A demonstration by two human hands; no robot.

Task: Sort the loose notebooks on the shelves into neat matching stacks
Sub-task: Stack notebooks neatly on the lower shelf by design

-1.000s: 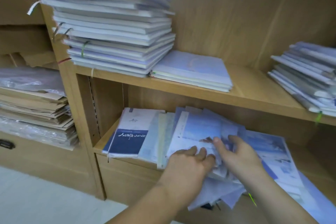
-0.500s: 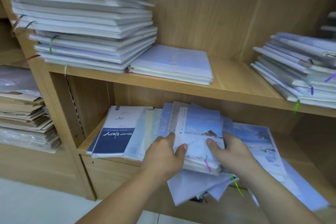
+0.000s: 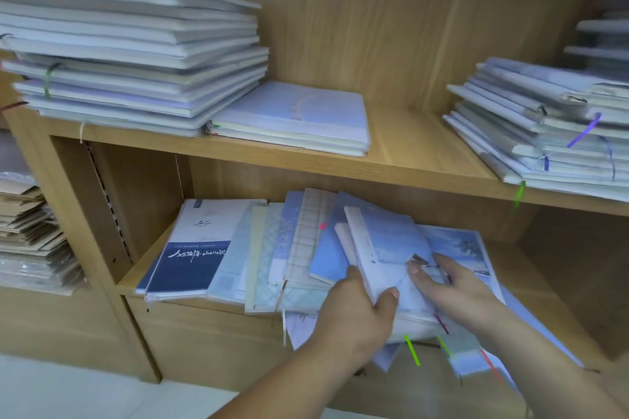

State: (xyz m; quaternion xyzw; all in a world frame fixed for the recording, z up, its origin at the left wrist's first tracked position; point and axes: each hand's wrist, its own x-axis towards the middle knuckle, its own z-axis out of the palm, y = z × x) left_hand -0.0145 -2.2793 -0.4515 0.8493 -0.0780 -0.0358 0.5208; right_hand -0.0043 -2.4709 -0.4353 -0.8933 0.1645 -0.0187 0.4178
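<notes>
Pale blue notebook (image 3: 391, 241) is held on top of the loose pile (image 3: 292, 248), at the front of the lower shelf (image 3: 537, 275).
The notebook is judged light, thin and soft-covered, so it will bend if lifted by one corner. The cover looks glossy and probably slippery, so neighbours may be dragged along with it. Ribbon markers (image 3: 412, 350) hang off the front edge and could snag. It is best taken at the near edge, thumb on top and fingers under. The left hand (image 3: 360, 313) grips the near-left corner in just that way. The right hand (image 3: 456, 289) is laid flat on the cover's right side, fingers fairly straight, pressing rather than wrapped. On the upper shelf (image 3: 418, 150) are a tall stack (image 3: 136, 61), a low stack (image 3: 296, 119) just beside it, and a right stack (image 3: 544, 133).
</notes>
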